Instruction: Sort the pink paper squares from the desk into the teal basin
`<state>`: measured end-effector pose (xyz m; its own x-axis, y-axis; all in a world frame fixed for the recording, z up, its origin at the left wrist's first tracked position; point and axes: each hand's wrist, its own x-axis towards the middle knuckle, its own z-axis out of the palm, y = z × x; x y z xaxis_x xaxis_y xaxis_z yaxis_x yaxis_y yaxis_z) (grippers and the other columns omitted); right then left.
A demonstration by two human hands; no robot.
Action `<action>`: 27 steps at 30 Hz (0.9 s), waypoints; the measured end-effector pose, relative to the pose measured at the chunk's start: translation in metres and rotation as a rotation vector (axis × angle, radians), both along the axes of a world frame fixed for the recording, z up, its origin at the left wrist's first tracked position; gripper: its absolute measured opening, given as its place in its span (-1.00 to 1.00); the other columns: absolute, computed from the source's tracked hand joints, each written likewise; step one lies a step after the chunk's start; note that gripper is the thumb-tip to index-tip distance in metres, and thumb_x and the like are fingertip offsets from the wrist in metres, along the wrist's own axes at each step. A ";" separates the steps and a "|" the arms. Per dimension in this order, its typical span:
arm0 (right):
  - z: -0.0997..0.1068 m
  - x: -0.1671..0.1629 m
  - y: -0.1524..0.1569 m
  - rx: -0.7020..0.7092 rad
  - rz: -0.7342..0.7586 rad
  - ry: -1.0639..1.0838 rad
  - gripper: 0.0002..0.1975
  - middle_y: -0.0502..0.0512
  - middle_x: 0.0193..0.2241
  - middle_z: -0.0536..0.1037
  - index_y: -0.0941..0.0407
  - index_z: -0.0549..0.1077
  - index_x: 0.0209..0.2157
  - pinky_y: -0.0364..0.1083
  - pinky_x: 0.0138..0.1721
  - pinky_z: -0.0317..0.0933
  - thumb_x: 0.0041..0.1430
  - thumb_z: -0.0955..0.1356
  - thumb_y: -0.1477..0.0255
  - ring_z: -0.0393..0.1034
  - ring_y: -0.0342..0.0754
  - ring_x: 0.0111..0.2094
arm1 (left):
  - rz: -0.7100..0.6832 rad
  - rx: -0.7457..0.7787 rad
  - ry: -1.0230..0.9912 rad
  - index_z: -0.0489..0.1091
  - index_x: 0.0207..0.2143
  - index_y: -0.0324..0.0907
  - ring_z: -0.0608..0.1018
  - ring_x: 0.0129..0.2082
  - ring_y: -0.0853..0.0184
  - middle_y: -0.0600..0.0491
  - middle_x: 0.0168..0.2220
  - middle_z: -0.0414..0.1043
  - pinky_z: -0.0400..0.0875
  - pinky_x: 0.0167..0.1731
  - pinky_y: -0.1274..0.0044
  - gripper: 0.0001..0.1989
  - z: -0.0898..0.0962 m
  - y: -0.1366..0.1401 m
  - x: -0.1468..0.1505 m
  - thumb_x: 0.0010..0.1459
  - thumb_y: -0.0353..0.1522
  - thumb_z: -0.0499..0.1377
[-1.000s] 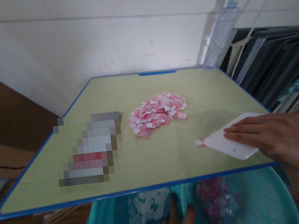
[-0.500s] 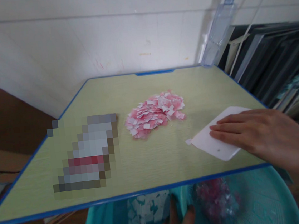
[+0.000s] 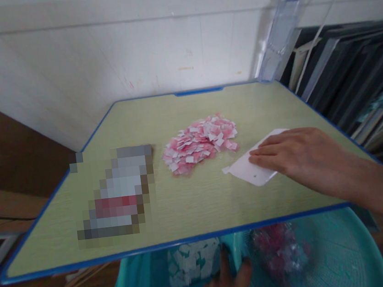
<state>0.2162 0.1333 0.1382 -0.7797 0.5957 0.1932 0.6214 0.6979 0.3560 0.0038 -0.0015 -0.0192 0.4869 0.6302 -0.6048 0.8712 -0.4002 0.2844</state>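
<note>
My right hand lies over a flat white plastic scraper with a small dark spot, fingers stretched across it. The scraper rests on the pale yellow board, and a small white scrap touches its left tip. Further left and farther back is a heap of small pink and white paper-like pieces, apart from the scraper. Below the board's near edge, my left hand has finger and thumb on either side of a teal basket's rim; its other fingers are partly hidden.
A blurred-out rectangular object lies on the board's left. A clear bottle stands at the back right corner by the wall. White pieces lie in the left teal container, and a pink bundle in clear plastic in the right one.
My right hand and the scraper have slid left and away from me, closer to the heap. My left hand stays at the basket rim. The view has shifted slightly.
</note>
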 end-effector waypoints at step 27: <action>0.003 0.024 0.013 -0.315 -0.011 0.087 -0.62 0.09 -0.16 0.58 0.10 0.53 -0.14 -0.07 -0.20 0.29 0.25 0.15 0.64 0.46 -0.08 -0.17 | 0.061 -0.047 -0.075 0.06 0.24 0.05 0.53 -0.16 -0.03 -0.34 0.26 -0.05 0.44 -0.23 0.26 -0.35 0.009 -0.001 0.000 0.12 -0.45 0.12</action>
